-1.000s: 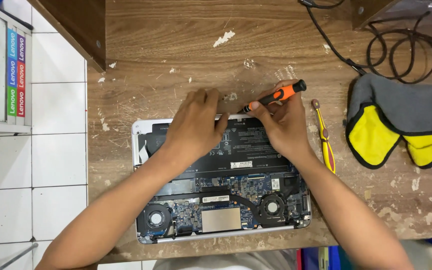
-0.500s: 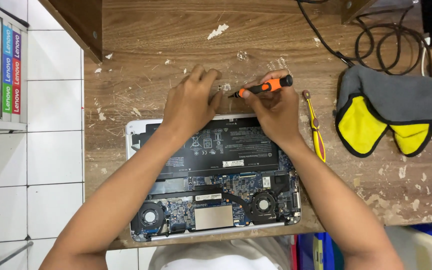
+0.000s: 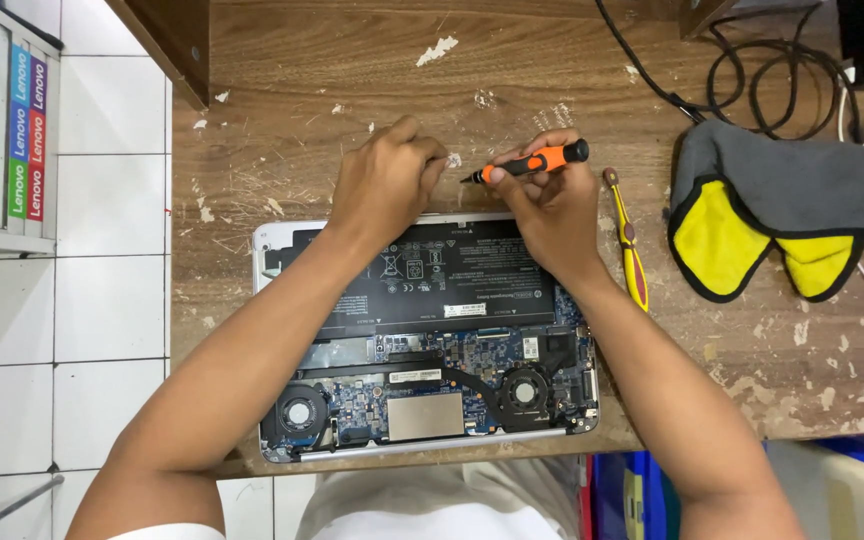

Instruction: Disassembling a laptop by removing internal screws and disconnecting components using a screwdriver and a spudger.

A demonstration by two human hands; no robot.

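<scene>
An opened laptop [image 3: 422, 340] lies bottom-up on the wooden table, with its black battery [image 3: 432, 272], two fans and circuit board exposed. My right hand [image 3: 550, 208] grips an orange and black screwdriver [image 3: 532, 162] just beyond the laptop's far edge, tip pointing left. My left hand [image 3: 387, 185] hovers over the table behind the laptop, its fingers pinched together near the screwdriver tip on something too small to make out.
A yellow-handled tool [image 3: 629, 240] lies right of the laptop. A grey and yellow cloth [image 3: 772, 215] sits further right, with black cables [image 3: 752, 70] behind it. The worn table [image 3: 352, 60] ends at a tiled floor [image 3: 102, 300] on the left.
Both hands have lifted off the laptop's far edge and come together over the table behind it. The screwdriver has swung level, its tip by my left fingers.
</scene>
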